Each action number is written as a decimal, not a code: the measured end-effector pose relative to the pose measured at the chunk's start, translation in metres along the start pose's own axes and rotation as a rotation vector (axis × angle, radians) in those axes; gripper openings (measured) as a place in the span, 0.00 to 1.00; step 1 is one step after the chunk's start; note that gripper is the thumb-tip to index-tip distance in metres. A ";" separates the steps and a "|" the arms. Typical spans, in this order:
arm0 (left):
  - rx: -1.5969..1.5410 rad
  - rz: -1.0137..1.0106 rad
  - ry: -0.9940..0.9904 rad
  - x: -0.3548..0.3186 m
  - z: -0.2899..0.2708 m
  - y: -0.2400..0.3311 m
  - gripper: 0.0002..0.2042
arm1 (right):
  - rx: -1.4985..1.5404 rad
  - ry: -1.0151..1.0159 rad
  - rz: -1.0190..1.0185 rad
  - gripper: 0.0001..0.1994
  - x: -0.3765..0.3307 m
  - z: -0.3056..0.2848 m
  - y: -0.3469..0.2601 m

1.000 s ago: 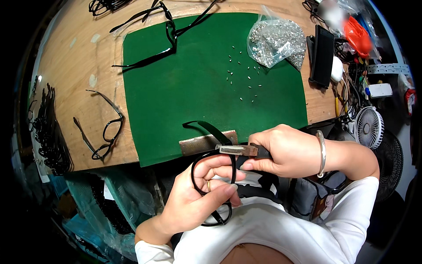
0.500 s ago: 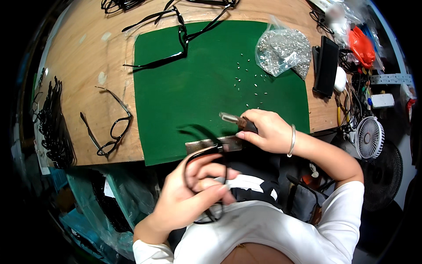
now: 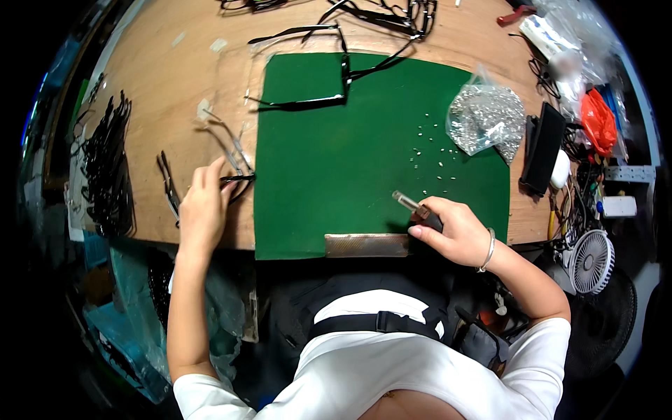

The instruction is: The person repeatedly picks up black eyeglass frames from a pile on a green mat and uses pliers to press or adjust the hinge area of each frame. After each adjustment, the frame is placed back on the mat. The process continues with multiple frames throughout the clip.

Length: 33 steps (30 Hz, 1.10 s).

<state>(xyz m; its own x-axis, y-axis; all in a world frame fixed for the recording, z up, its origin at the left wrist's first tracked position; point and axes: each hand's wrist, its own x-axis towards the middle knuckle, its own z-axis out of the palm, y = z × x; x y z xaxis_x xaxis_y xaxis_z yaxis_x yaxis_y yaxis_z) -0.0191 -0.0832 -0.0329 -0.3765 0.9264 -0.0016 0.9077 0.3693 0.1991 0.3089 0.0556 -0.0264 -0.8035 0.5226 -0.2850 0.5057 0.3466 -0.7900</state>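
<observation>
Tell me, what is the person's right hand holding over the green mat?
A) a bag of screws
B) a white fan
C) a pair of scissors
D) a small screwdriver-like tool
D: the right hand grips a small screwdriver-like tool with its tip over the green mat; the bag of screws and the fan lie untouched.

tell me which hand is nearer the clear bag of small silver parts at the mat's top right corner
Right. The right hand, gripping a small tool, sits on the green mat just below the bag. The left hand is off the mat's far side, on a pair of glasses.
</observation>
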 end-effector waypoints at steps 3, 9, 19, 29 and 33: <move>-0.046 0.137 0.071 0.014 -0.006 -0.013 0.26 | 0.008 0.023 -0.012 0.12 -0.011 -0.004 0.005; -0.449 0.359 0.393 0.102 0.016 0.098 0.19 | -0.040 0.045 0.061 0.12 -0.007 0.001 0.003; -1.631 0.056 0.064 0.070 -0.031 0.122 0.06 | -0.032 0.230 0.160 0.10 -0.039 -0.024 0.007; -1.653 -0.065 -0.096 -0.055 -0.018 0.145 0.37 | -0.376 0.318 0.036 0.08 -0.009 -0.009 0.040; -1.609 0.021 -0.075 -0.063 -0.005 0.153 0.44 | -0.507 0.262 0.048 0.08 -0.005 -0.007 0.037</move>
<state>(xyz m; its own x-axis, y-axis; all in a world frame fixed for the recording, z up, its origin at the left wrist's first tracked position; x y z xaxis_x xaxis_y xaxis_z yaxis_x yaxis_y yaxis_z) 0.1425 -0.0857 0.0021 -0.3141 0.9491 -0.0217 -0.2326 -0.0548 0.9710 0.3337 0.0716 -0.0506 -0.7038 0.7003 -0.1188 0.6792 0.6144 -0.4015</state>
